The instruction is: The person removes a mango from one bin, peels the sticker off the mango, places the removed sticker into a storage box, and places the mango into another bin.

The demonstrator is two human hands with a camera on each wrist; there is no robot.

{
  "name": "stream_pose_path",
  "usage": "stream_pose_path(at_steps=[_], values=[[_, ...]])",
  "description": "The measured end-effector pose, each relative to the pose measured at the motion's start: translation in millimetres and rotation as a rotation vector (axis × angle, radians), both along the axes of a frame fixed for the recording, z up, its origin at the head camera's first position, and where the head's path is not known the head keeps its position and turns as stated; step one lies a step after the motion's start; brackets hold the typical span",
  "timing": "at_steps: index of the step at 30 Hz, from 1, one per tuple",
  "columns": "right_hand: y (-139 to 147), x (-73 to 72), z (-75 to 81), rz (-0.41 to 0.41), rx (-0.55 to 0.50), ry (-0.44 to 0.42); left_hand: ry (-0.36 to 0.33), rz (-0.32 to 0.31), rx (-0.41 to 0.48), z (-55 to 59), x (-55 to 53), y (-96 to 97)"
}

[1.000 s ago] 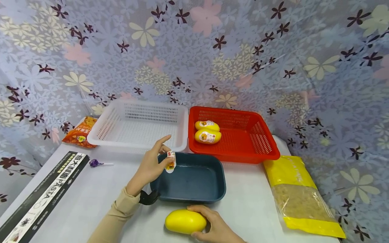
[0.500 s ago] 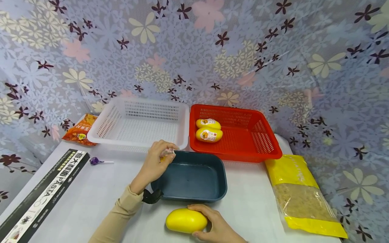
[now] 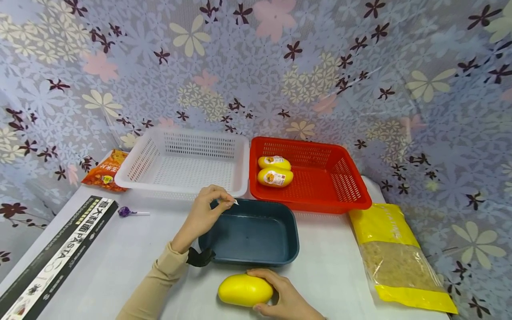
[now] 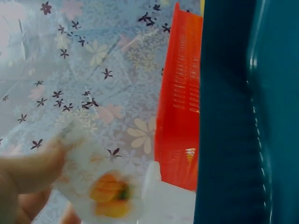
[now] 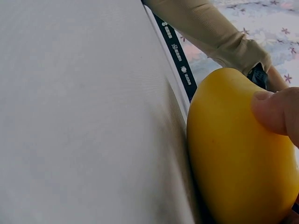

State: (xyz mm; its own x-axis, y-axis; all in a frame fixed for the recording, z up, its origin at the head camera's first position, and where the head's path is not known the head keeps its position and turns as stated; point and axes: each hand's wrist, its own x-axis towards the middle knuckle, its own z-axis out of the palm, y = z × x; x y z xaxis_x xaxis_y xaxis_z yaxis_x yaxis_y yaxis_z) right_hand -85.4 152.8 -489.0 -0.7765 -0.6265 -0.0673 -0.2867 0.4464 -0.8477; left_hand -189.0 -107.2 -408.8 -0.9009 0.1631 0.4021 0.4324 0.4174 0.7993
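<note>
My left hand [image 3: 205, 213] pinches a white label sticker [image 4: 110, 193] between thumb and fingers, above the left end of a dark blue basin [image 3: 256, 238]. The sticker bears an orange fruit picture, blurred in the left wrist view; only a white corner shows in the head view. On the table in front of the basin lies a smooth yellow mango [image 3: 242, 291], with no label on its visible side. My right hand [image 3: 286, 295] grips the mango's right end, the thumb [image 5: 275, 112] against its skin. Two labelled mangoes [image 3: 275, 177] lie together in the red basket [image 3: 320, 182].
A white basket [image 3: 192, 171] stands at the back left beside the red one. Along the left are an orange snack bag [image 3: 106, 173], a purple lollipop [image 3: 125, 212] and a long pasta box [image 3: 60, 253]. A yellow bag [image 3: 392, 258] lies at the right.
The sticker faced the head camera over the basin; my left fingers have curled and turned it until just a corner shows. My right hand and the mango have stayed in place.
</note>
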Motion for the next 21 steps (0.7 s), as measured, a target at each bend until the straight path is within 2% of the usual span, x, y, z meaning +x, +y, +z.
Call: stream_pose_path(at_steps=[4,8,12,16,21], values=[[0,0.3,0.3,-0.006,0.017,0.014,-0.029,-0.013,-0.023,0.5,0.0,-1.3],[1,0.6,-0.3,-0.004,0.022,0.04,-0.108,-0.046,-0.091,2.9,0.3,-1.2],[1,0.0,-1.8,0.003,0.008,0.053,-0.165,-0.075,-0.13,-1.1,-3.4,0.2],[1,-0.2,-3.1,0.005,0.001,0.061,-0.169,-0.084,-0.112,-7.4,-7.7,1.4],[1,0.3,-2.7,0.0,0.002,0.05,-0.149,-0.08,-0.098,-8.1,-9.5,3.1]])
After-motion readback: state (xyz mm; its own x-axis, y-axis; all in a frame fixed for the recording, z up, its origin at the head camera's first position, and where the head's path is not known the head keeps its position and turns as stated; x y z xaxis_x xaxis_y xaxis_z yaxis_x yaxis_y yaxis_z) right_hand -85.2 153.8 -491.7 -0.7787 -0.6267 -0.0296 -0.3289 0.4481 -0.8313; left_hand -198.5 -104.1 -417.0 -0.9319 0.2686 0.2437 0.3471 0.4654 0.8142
